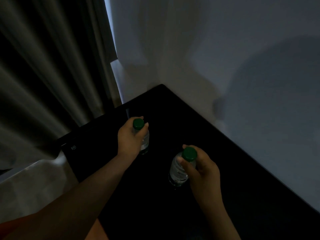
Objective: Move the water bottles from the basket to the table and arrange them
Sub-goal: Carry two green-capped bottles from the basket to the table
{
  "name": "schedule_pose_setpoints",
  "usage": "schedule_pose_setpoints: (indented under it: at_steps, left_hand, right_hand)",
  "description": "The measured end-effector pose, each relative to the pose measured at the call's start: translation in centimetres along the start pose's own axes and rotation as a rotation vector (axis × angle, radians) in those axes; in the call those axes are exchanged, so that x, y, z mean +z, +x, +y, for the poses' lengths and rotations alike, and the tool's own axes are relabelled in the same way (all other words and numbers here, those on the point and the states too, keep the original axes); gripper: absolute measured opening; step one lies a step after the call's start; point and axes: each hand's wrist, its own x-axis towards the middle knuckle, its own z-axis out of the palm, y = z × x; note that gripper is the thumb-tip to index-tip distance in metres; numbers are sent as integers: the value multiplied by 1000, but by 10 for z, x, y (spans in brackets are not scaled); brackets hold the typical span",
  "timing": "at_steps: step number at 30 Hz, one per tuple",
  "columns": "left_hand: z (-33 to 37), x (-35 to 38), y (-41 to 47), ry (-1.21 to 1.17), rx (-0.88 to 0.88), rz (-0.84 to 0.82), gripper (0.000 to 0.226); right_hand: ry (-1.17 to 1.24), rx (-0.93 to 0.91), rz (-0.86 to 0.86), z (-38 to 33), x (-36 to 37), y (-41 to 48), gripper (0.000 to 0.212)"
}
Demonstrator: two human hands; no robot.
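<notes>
A dim corner, two bottles at the tabletop: through the head camera I see both hands at work over a black table that runs along a pale wall, with a dark curtain hanging at the far left.

The left hand grips the far bottle just under its green cap, fingers and thumb wrapped round the neck. The right hand holds the near bottle the same way, fingers curled about the shoulder below the cap. Both bottles are upright and clear-bodied. The far one is toward the left edge of the table, and the near one lies closer to me and further right, well apart from it. The light is too poor for me to tell whether either base rests on the surface or hangs just above it. The basket is not in view.

I judge this to be the placing step: a pair of bottles brought to the table and being set down. The next move, as I read it, calls for settling each base flat, then loosening both grips without tipping the bottles, and nudging the pair into line. After that comes a turn toward the basket, wherever it stands, for any bottles that remain.
</notes>
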Motion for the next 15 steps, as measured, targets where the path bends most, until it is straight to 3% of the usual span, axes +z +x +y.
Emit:
schedule_pose_setpoints:
  at_steps: [7,15]
  left_hand:
    - [-2,-3,11,38,-15,-27,7]
    - [-10,-8,17,69,-29,-68,8]
  right_hand:
    - [-27,-14,-31,12,10,23,25]
    - [-78,-39,8,22,33,70,18]
